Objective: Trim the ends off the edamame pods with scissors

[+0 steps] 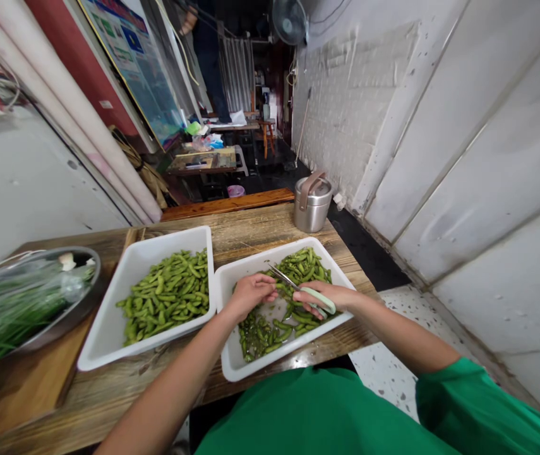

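Observation:
My right hand [319,299] is wrapped round the pale green handles of a pair of scissors [289,278], whose metal blades point up and left, slightly apart. Close to the blades, my left hand [253,294] has its fingers pinched together; what is between them is too small to make out. Both hands are over the right white tub [345,275], which holds green soybean pods [308,264] and, at its near left, small trimmed bits among more pods. A second white tub [103,344] on the left holds a heap of green pods [168,289].
A metal basin [52,332] with bagged green stalks stands on a wooden board [37,392] at the left. A lidded steel pot [312,205] is at the table's far right corner. A person [210,57] stands farther back, near cluttered tables.

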The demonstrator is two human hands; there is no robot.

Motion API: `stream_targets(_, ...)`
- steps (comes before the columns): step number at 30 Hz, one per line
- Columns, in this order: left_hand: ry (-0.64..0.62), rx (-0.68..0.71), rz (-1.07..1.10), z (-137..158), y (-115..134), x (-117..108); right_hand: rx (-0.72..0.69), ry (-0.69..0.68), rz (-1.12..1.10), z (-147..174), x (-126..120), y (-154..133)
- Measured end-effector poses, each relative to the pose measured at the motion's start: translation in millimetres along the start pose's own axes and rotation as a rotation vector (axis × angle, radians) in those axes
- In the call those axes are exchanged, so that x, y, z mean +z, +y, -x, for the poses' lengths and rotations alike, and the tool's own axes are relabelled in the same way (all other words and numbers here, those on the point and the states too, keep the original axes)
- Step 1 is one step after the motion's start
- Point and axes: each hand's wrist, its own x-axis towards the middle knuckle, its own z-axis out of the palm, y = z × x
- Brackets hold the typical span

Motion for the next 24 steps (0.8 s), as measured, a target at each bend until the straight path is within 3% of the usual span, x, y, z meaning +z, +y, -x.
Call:
stream_targets(7,0.123,0.024,0.193,0.5,7.3,-2.8,0.042,0.042,0.006,-4.8,-2.5,8.6)
stream_targets(16,-0.118,-0.035,0.184,1.5,4.4,-4.4,0.022,0.006,0.039,-4.3,-3.1,10.1)
stream_targets(24,-0.144,-0.075,0.105,3.0,2.5,-3.4,0.016,0.000,0.079,-1.5,-2.3,5.2)
